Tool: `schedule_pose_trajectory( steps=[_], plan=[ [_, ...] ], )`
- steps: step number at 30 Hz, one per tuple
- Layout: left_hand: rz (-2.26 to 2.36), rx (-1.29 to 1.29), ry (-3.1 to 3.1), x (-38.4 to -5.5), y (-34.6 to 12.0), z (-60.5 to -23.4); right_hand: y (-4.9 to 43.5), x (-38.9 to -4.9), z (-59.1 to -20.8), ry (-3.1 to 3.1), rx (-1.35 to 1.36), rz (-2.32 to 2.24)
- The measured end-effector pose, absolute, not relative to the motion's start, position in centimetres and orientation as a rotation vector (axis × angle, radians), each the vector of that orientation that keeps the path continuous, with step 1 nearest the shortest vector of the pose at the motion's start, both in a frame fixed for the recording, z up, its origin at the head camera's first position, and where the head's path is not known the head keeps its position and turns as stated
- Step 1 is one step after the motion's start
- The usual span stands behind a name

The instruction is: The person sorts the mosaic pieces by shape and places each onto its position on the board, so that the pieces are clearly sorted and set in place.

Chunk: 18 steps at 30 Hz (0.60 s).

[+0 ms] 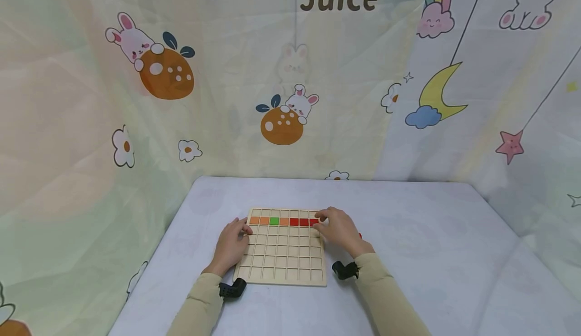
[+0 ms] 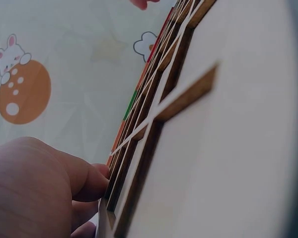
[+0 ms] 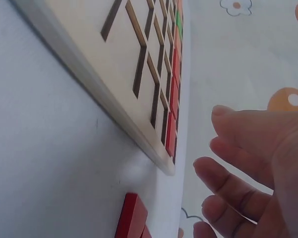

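Note:
A pale wooden grid board (image 1: 280, 261) lies flat on the table. Along its second row from the far side sit colored square tiles: orange tiles (image 1: 254, 220), a green tile (image 1: 274, 221), another orange one, then red tiles (image 1: 303, 222) at the right end. My left hand (image 1: 232, 245) grips the board's left edge, thumb and fingertips at the rim in the left wrist view. By the far right corner is my right hand (image 1: 340, 230), fingers loosely bent and apart, holding nothing in the right wrist view. Red blocks (image 3: 132, 216) lie on the table off the board's right side.
The white table (image 1: 431, 255) stretches beyond the board on both sides. Behind it hangs a printed cloth (image 1: 227, 119) with rabbits, oranges and a moon. Each wrist wears a small black camera (image 1: 233, 288).

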<state>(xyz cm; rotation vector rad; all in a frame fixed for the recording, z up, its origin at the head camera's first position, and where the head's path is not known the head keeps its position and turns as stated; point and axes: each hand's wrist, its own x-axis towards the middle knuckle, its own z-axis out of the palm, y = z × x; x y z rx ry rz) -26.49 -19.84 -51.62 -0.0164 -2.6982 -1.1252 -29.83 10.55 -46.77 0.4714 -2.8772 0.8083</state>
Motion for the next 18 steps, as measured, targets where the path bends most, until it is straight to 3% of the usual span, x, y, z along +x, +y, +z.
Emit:
schedule_pose_trajectory(
  steps=[18],
  plan=[
    [-1.141,0.001,-2.705,-26.4,-19.9,-51.6,13.3,-28.9,-48.2,-2.923,0.261,0.871]
  ],
)
